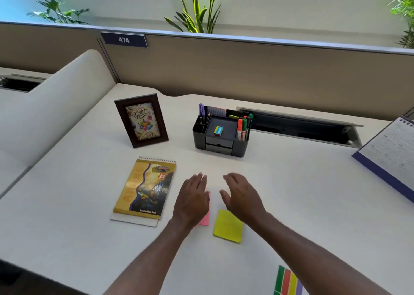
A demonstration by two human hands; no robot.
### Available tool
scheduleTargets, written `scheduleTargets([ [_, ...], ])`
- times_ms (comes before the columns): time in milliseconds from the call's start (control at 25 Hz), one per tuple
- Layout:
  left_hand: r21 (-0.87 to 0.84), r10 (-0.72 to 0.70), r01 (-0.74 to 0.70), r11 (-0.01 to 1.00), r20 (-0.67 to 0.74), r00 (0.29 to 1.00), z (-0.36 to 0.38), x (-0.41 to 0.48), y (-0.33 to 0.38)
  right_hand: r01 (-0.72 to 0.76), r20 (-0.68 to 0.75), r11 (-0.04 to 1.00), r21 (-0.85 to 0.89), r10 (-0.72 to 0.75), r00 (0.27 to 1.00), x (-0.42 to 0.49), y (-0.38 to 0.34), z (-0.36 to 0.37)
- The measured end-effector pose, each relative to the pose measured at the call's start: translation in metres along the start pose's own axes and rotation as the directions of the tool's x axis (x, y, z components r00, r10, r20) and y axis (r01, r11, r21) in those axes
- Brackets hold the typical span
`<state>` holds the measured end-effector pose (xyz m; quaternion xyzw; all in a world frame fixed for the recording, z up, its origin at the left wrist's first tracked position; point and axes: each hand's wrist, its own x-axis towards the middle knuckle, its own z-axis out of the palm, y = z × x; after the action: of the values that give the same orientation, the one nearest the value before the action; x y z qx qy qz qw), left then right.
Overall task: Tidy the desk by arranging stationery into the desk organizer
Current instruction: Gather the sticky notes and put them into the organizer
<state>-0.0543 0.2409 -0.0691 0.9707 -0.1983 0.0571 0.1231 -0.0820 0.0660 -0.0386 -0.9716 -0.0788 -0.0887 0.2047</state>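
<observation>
In the head view, at lower centre, the left hand (192, 199) lay open and empty over the pink sticky pad (205, 218) and the right hand (242, 196), equally open, beside the yellow pad (228, 226), so pinching these up for the organizer (239, 147) at centre seemed next.

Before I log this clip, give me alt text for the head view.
The left hand partly hides a pink sticky pad and the right hand overlaps a yellow sticky pad on a white desk. Farther back stand a black organizer with markers and a framed card.
</observation>
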Motion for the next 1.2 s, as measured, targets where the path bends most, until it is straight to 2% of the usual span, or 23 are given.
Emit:
scheduleTargets([
  [80,0.033,-0.140,0.138,0.990,0.071,0.988,0.000,-0.010,-0.004,0.004,0.078,1.000,-0.028,-0.002,0.997,-0.013,-0.006,0.009],
  [160,0.111,-0.284,0.267,0.957,0.182,0.941,-0.004,-0.013,-0.007,-0.007,0.153,1.000,-0.021,0.010,0.988,-0.017,-0.013,0.014],
  [280,0.178,-0.353,0.312,0.933,0.292,0.889,-0.006,-0.011,-0.008,-0.031,0.231,0.999,-0.022,0.036,0.972,-0.018,-0.018,0.017],
  [400,0.087,-0.401,0.395,0.914,0.330,0.855,-0.005,-0.007,-0.005,-0.058,0.279,0.998,-0.040,0.067,0.958,-0.013,-0.020,0.022],
  [520,-0.032,-0.495,0.550,0.835,0.392,0.775,-0.006,0.002,-0.006,-0.103,0.311,0.994,-0.039,0.110,0.944,-0.006,-0.018,0.027],
  [640,-0.088,-0.525,0.630,0.771,0.473,0.708,-0.004,0.017,-0.014,-0.150,0.322,0.989,-0.016,0.147,0.935,0.001,-0.014,0.035],
  [760,-0.221,-0.438,0.599,0.769,0.501,0.746,0.000,0.027,-0.026,-0.191,0.304,0.980,0.055,0.166,0.938,0.010,-0.009,0.040],
  [840,-0.419,-0.351,0.570,0.707,0.492,0.797,-0.006,0.033,-0.031,-0.195,0.261,0.970,0.142,0.154,0.953,0.020,-0.005,0.038],
  [920,-0.665,-0.283,0.555,0.499,0.480,0.830,-0.019,0.043,-0.031,-0.162,0.160,0.957,0.240,0.126,0.979,0.035,-0.002,0.030],
  [960,-0.757,-0.257,0.531,0.382,0.464,0.847,-0.027,0.051,-0.031,-0.141,0.080,0.947,0.288,0.123,0.989,0.044,0.000,0.024],
  [1000,-0.810,-0.242,0.496,0.314,0.437,0.866,-0.035,0.061,-0.030,-0.123,-0.006,0.937,0.327,0.132,0.991,0.053,0.001,0.016],
  [1080,-0.854,-0.229,0.412,0.317,0.353,0.907,-0.050,0.085,-0.026,-0.091,-0.158,0.929,0.359,0.157,0.975,0.075,0.002,-0.004],
  [1200,-0.844,-0.233,0.250,0.475,0.153,0.960,-0.076,0.125,-0.014,-0.044,-0.298,0.933,0.358,0.159,0.941,0.107,0.004,-0.039],
])
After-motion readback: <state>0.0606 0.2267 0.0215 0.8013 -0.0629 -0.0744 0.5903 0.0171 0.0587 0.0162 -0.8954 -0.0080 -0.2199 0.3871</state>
